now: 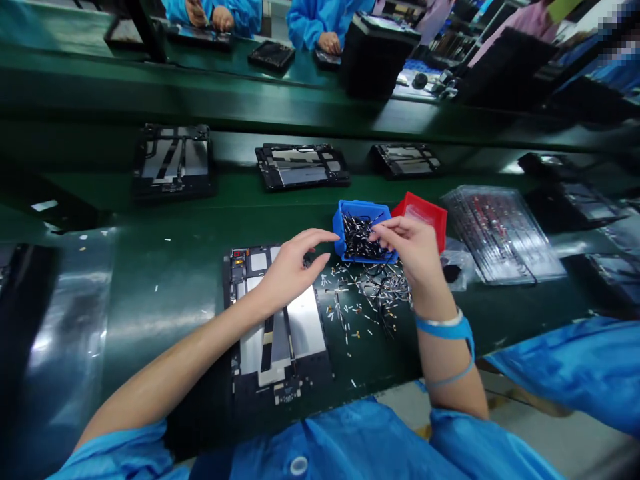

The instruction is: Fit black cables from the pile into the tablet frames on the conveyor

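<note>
My left hand (295,268) reaches over the upper right of an opened tablet (306,327), thumb and forefinger apart, with nothing between them. Its forefinger tip is beside the left wall of a blue bin (365,206). Inside the bin lies a heap of thin black cables (357,237) with pale ends. Over the bin's right side, my right hand (407,243) has thumb and fingertips pinched together; what they hold, if anything, is too small to make out. The tablet lies flat, showing silver plates and dark ribbon cables.
Loose cables and small white bits (387,287) are scattered below the bin. A red bin (440,223) adjoins it, with stacked clear trays (505,233) to the right. More opened tablets (305,165) line the back. Co-workers in blue sleeves (310,23) work across the bench.
</note>
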The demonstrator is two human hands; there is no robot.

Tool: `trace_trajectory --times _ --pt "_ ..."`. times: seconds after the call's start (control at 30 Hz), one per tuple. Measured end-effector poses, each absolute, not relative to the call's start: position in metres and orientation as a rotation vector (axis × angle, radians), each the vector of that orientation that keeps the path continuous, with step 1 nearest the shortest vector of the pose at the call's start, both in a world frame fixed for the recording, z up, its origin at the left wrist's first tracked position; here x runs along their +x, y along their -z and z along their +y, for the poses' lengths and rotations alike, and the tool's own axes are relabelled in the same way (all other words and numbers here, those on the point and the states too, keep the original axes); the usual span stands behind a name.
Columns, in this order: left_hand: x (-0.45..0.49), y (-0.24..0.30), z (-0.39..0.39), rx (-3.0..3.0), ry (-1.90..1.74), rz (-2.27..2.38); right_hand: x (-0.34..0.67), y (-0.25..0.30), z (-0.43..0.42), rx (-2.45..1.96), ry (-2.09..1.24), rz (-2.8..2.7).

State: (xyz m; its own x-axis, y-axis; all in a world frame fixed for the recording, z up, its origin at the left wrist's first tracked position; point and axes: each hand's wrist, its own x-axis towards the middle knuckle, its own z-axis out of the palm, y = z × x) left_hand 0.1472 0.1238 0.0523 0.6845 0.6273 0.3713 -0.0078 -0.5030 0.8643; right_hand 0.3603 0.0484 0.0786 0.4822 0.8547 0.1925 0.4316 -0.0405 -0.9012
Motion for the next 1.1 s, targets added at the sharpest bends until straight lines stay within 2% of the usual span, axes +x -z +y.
trace_trajectory --times 0.27,0.47,0.53,0.7,0.77,0.87,1.0,1.1 --pt "0.151 -0.051 0.108 1.953 -0.805 0.403 0.32 -0.094 0.041 -1.496 -0.636 -1.069" --pt "0.154 -0.048 0.106 1.925 -0.945 0.413 0.299 -0.102 0.029 -1.498 -0.621 -1.184" --pt "0.155 -0.049 0.107 1.909 -0.952 0.402 0.299 -0.101 0.029 -1.529 -0.549 -1.226" --pt "0.155 -0.043 0.115 1.931 -0.886 0.536 0.324 -0.069 0.056 -1.887 -0.106 -1.256" --pt "0.155 -0.039 0.118 1.914 -0.863 0.576 0.337 -0.058 0.061 -1.883 -0.304 -1.212" --pt "0.154 -0.037 0.12 1.885 -0.847 0.558 0.35 -0.061 0.053 -1.57 -0.596 -1.108" --pt "0.151 -0.045 0.114 1.834 -0.817 0.532 0.353 -0.078 0.037 -1.222 -0.722 -1.026" --pt "0.151 -0.053 0.107 1.769 -0.755 0.49 0.342 -0.079 0.037 -1.254 -0.752 -0.987"
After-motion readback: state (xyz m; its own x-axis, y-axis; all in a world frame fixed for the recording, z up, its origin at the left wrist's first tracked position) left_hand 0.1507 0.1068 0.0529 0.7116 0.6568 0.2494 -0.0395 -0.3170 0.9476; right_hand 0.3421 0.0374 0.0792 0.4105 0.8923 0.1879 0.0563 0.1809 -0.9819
